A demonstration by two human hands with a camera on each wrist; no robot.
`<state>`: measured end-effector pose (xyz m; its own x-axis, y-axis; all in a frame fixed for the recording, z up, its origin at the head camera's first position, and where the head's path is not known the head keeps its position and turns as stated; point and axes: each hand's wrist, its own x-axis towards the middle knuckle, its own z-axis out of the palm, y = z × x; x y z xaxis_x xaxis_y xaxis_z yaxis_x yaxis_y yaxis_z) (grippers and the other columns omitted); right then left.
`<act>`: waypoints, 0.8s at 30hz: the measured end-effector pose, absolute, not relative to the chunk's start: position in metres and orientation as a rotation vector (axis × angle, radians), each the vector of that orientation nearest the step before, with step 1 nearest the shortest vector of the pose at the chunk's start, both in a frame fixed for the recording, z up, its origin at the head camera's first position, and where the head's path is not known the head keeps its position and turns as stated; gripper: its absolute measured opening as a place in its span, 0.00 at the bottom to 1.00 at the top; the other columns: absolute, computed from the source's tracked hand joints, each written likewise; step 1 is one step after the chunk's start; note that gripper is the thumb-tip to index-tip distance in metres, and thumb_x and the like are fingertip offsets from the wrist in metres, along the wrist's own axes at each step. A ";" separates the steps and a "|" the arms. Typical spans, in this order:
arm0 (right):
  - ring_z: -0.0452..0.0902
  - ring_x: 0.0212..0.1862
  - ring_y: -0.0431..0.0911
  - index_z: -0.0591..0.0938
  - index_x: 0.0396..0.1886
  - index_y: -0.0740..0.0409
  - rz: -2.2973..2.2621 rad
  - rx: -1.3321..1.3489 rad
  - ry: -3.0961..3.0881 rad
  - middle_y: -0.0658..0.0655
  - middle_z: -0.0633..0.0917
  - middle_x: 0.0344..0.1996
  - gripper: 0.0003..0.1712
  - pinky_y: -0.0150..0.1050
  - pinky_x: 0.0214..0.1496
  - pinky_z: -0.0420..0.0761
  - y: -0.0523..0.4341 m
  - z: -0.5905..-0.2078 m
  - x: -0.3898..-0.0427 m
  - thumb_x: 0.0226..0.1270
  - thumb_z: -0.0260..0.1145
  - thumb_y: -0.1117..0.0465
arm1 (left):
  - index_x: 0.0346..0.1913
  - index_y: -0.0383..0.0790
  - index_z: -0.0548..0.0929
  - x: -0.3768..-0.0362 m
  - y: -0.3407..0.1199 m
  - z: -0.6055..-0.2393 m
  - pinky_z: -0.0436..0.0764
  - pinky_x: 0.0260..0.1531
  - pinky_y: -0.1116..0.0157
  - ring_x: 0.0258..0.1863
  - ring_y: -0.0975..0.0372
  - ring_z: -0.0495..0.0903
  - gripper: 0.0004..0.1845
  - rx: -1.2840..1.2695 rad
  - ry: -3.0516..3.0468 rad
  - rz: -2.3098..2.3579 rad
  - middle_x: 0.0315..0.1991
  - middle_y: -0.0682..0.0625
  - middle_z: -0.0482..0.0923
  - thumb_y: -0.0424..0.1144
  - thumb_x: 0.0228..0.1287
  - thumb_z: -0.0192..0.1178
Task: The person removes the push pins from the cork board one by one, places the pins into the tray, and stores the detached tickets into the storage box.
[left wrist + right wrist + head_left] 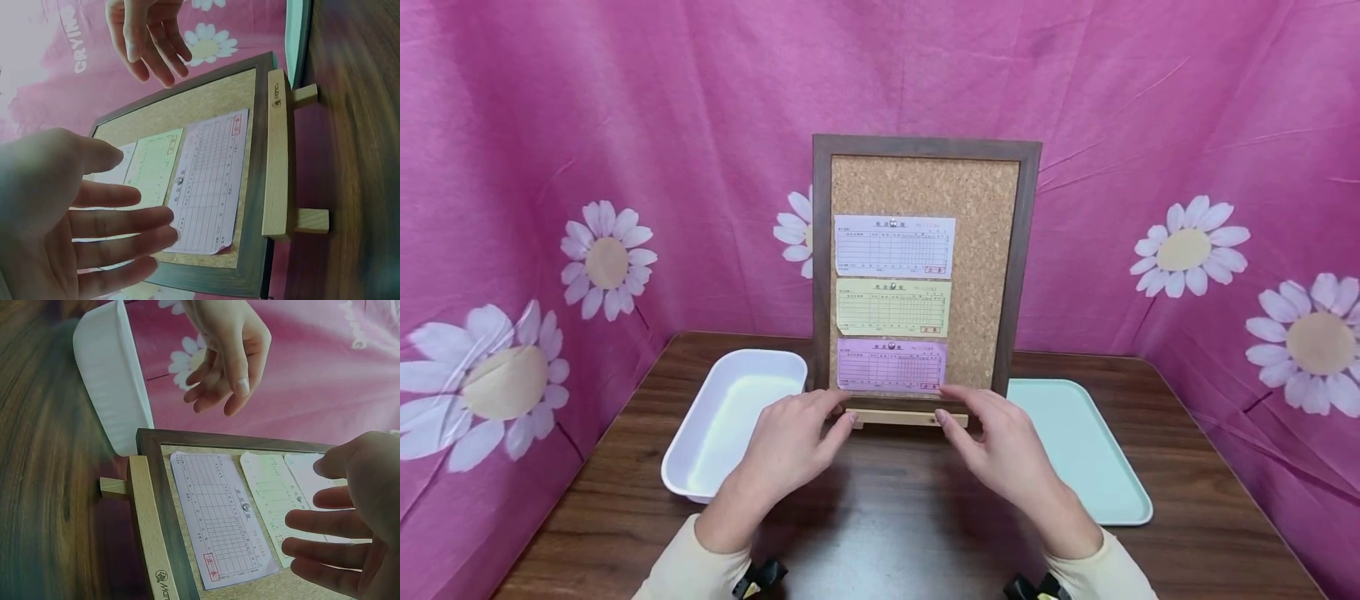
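A cork board (981,250) in a dark wooden frame stands upright on a pale wooden easel (898,418) at the middle of the table. Three paper slips are pinned on it: a white one (893,246) on top, a yellow one (891,307) below it, and a purple one (890,365) lowest. My left hand (797,442) and right hand (992,442) are held with fingers relaxed and spread, just in front of the board's bottom edge, either side of the purple slip (209,181). Neither hand holds anything. I cannot tell whether any fingertip touches the frame.
A deep white tub (730,425) sits left of the board and a flat mint-green tray (1082,450) sits to its right, both on the brown wooden table (887,517). Pink cloth with daisies walls in the back and sides.
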<state>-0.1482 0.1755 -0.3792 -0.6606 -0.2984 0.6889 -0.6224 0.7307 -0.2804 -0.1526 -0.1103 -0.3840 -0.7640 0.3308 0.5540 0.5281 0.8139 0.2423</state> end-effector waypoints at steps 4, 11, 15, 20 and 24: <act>0.89 0.41 0.46 0.90 0.55 0.60 0.705 0.694 -2.308 0.56 0.94 0.45 0.19 0.47 0.43 0.87 0.177 -0.377 -0.150 0.65 0.78 0.65 | 0.43 0.45 0.91 -0.155 -0.113 -0.381 0.83 0.30 0.57 0.28 0.59 0.86 0.07 -0.631 -2.479 -0.561 0.30 0.58 0.87 0.43 0.70 0.70; 0.92 0.45 0.50 0.90 0.54 0.60 0.748 0.701 -2.307 0.56 0.94 0.46 0.17 0.49 0.45 0.89 0.179 -0.375 -0.157 0.66 0.76 0.66 | 0.45 0.43 0.92 -0.158 -0.115 -0.380 0.84 0.32 0.56 0.31 0.60 0.88 0.07 -0.626 -2.445 -0.618 0.31 0.57 0.88 0.42 0.69 0.71; 0.92 0.44 0.51 0.90 0.54 0.59 0.779 0.696 -2.326 0.55 0.94 0.46 0.15 0.47 0.42 0.89 0.178 -0.373 -0.159 0.68 0.76 0.66 | 0.49 0.43 0.91 -0.160 -0.116 -0.381 0.84 0.33 0.57 0.32 0.62 0.87 0.09 -0.615 -2.435 -0.639 0.32 0.57 0.88 0.41 0.69 0.71; 0.91 0.42 0.51 0.90 0.53 0.59 0.787 0.688 -2.325 0.56 0.94 0.45 0.14 0.47 0.41 0.89 0.176 -0.370 -0.163 0.68 0.75 0.65 | 0.54 0.42 0.89 -0.164 -0.118 -0.379 0.82 0.30 0.60 0.30 0.62 0.83 0.13 -0.607 -2.427 -0.667 0.31 0.57 0.84 0.40 0.70 0.70; 0.90 0.44 0.50 0.90 0.53 0.58 0.766 0.688 -2.345 0.56 0.94 0.45 0.14 0.50 0.45 0.89 0.175 -0.366 -0.165 0.69 0.75 0.65 | 0.55 0.41 0.89 -0.166 -0.120 -0.375 0.79 0.29 0.61 0.31 0.61 0.81 0.14 -0.576 -2.426 -0.684 0.33 0.54 0.84 0.39 0.69 0.70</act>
